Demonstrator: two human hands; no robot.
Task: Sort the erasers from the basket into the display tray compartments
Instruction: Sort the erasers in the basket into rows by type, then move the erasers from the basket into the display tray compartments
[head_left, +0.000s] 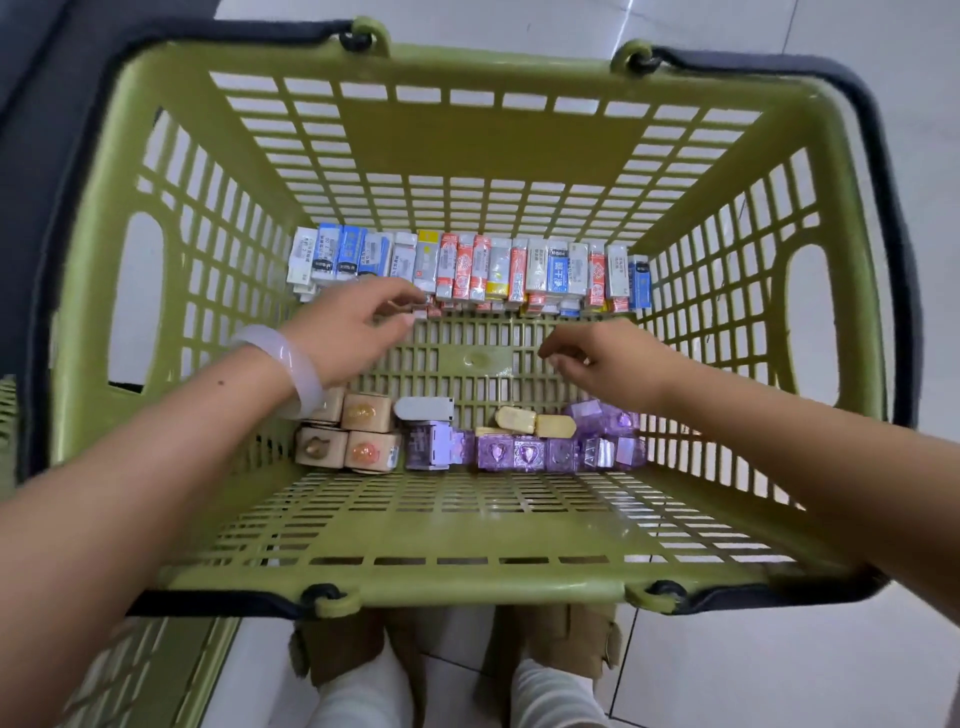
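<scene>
Matt green plastic basket (483, 590); glossy paper-sleeved erasers (467, 270).

erasers (467, 270) in basket (467, 584)
</scene>
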